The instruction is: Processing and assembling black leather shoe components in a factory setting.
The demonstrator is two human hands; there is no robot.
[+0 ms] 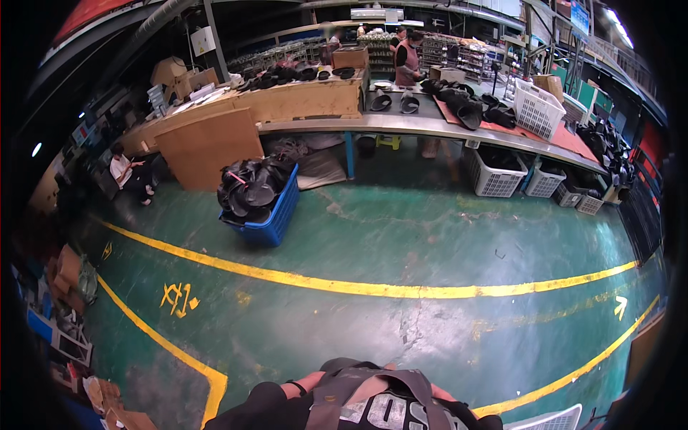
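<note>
At the lower edge, my left forearm shows with a dark band at the wrist. Its hand goes out of sight at the front of my body, by the grey-brown apron. On the other side a strip of my right forearm is visible beside the apron strap. Fingers of both hands are hidden, so I cannot tell whether they hold anything. Under the apron is a dark shirt with pale print. A white plastic crate shows partly near my right side.
A blue crate heaped with black shoe-like parts stands ahead on the green floor. Behind it runs a long workbench with black pieces and a white basket. One person stands there; another person sits left.
</note>
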